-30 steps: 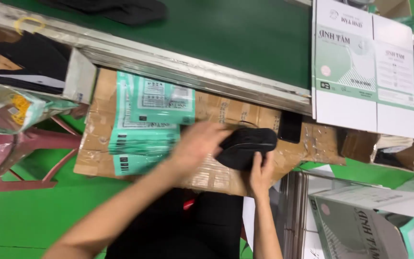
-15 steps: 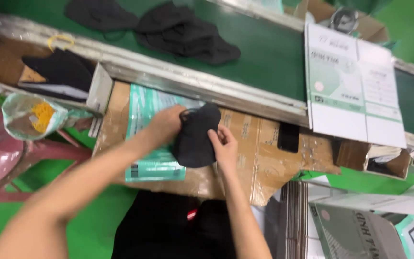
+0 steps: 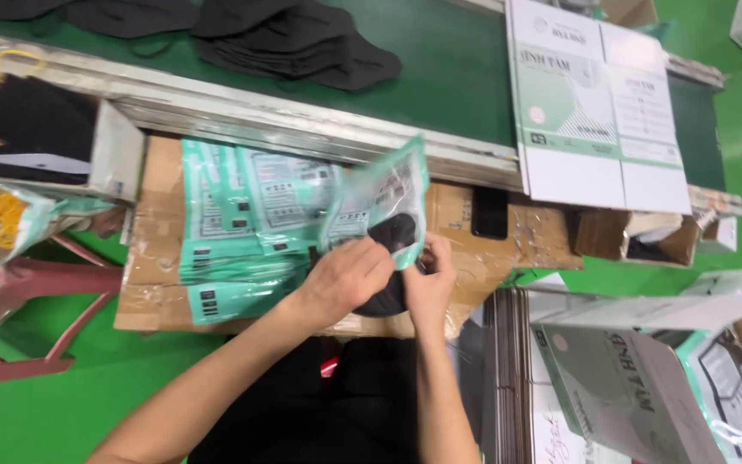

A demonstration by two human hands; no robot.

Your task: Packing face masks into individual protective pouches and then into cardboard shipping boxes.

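Gripping a mint-green printed pouch (image 3: 381, 199) tilted above the cardboard work surface (image 3: 474, 225), the left hand (image 3: 343, 277) and right hand (image 3: 429, 277) pinch its lower edge, a black mask (image 3: 392, 234) partly inside; a stack of matching pouches (image 3: 234, 225) lies just left; more black masks (image 3: 302, 43) rest on the green conveyor (image 3: 440, 86) behind; a flat white-and-green carton (image 3: 599, 107) stands right; folded cartons (image 3: 629, 378) crowd the near corner.
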